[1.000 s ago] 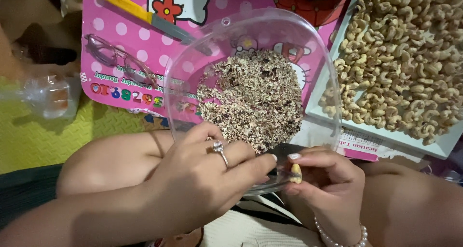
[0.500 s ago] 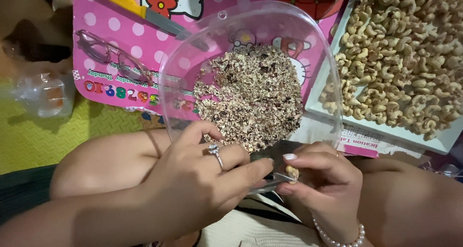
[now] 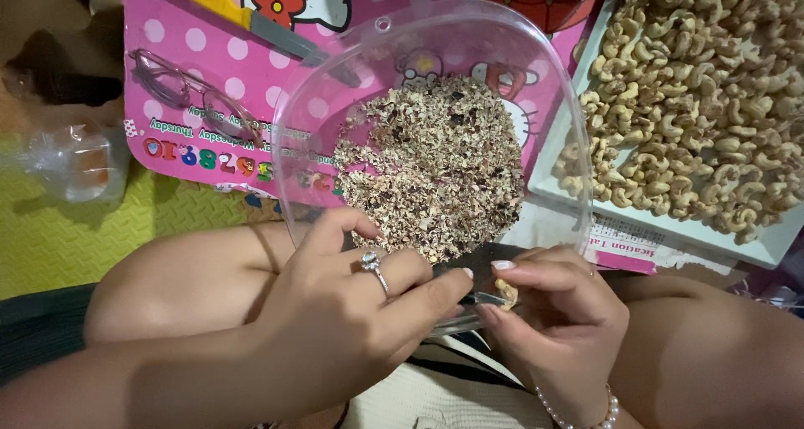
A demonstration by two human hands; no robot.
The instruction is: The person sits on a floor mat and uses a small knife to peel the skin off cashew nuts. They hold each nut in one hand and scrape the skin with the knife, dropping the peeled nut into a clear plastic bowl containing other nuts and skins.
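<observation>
The right hand (image 3: 548, 324) is pinching a cashew (image 3: 506, 293) at lower centre — the left hand (image 3: 352, 320), clenched beside it, is gripping a small blade (image 3: 490, 257). Above, a clear bowl (image 3: 335, 102) is holding husk scraps (image 3: 435, 165); a tray of cashews (image 3: 703, 102) is filling the upper right.

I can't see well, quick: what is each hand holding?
Left hand: closed on a thin dark blade, fingers curled.
Right hand: pinching a small cashew nut in its fingertips.

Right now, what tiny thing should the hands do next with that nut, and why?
Probably keep scraping the cashew over the clear bowl. The right hand pinches it at the bowl's near rim, the left hand presses a small blade against it, and peeled skins already fill the bowl.
</observation>
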